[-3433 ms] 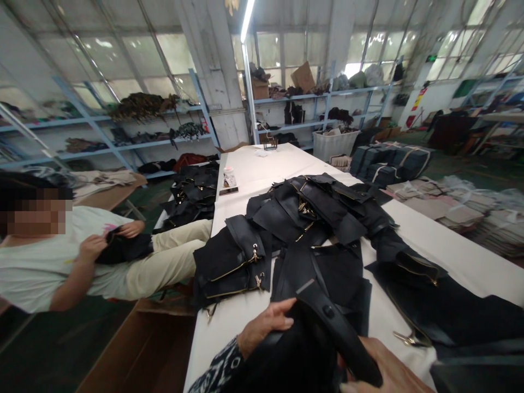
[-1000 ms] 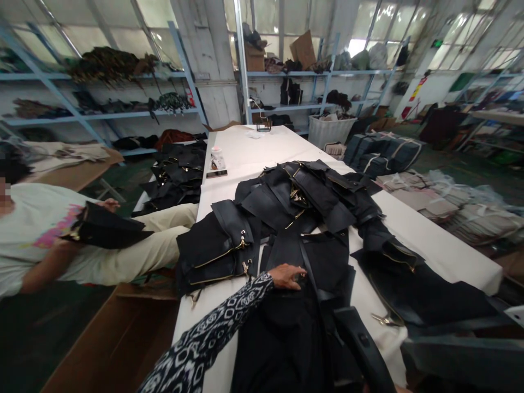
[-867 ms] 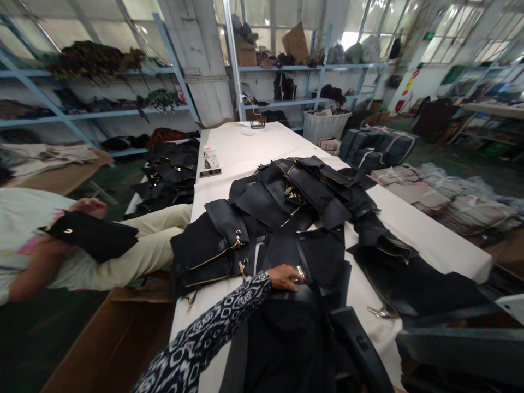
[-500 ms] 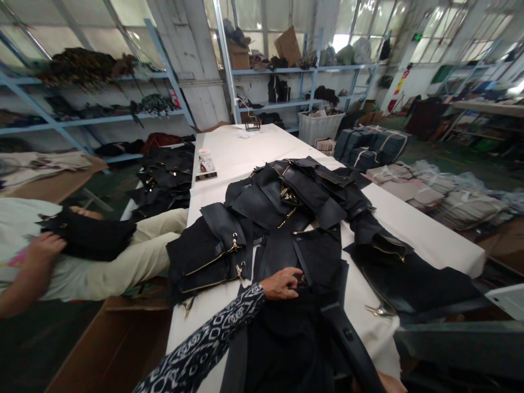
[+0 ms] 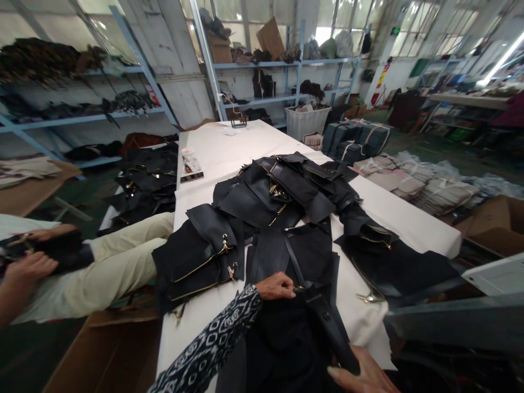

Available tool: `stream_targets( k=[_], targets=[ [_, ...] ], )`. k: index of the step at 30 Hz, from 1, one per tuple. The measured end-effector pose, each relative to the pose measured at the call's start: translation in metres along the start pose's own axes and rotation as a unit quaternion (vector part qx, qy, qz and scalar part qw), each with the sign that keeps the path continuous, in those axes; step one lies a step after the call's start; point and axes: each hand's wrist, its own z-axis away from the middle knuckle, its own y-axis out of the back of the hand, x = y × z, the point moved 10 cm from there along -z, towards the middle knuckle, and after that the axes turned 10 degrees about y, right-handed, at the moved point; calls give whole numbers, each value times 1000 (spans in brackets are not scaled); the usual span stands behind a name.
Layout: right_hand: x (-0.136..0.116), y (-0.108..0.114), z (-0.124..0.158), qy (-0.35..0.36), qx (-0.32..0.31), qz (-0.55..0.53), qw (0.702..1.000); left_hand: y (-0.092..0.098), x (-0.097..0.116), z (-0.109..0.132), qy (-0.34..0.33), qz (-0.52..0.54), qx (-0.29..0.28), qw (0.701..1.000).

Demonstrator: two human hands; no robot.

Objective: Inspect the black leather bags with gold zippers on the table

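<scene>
A black leather bag piece [image 5: 286, 338] lies at the near edge of the white table [image 5: 249, 153]. My left hand [image 5: 275, 286], in a patterned sleeve, pinches its top edge by a small gold fitting. At the bottom of the view my right hand [image 5: 362, 376] grips the lower end of its black strap [image 5: 329, 333]. Flat black panels [image 5: 303, 254] lie just beyond my left hand. To the left sits a black piece with gold zips [image 5: 196, 262]. Behind it is a heap of black pieces [image 5: 282, 188].
A seated person [image 5: 82, 267] at the left holds a black piece in both hands. Scissors [image 5: 368, 297] lie on the table at the right. A phone [image 5: 191, 177], brown cardboard [image 5: 110, 349] below left, blue shelves, bundled stacks [image 5: 409, 183] and more black pieces [image 5: 145, 183] surround the table.
The view has swung left and down. My left hand has stayed on the bag's top edge. My right hand has come into view holding the strap. The seated person lowered their piece.
</scene>
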Motion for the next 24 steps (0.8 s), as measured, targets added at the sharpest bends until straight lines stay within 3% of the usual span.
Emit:
stream_targets(
  k=[7,11,14,21,24],
  targets=[
    [-3,17,-18,17,29,-26,999,-8,-21,6,60,39,16,997],
    [0,33,-8,1,44,-17,999,-6,-32,8,84,55,43,994],
    [-2,31,4,4,37,-4,999,-5,-35,6,91,60,52,993],
    [-14,9,2,65,30,18,997,-11,-14,17,75,41,58,995],
    [-19,7,-3,78,25,16,997,1,4,34,63,21,81,994]
  ],
)
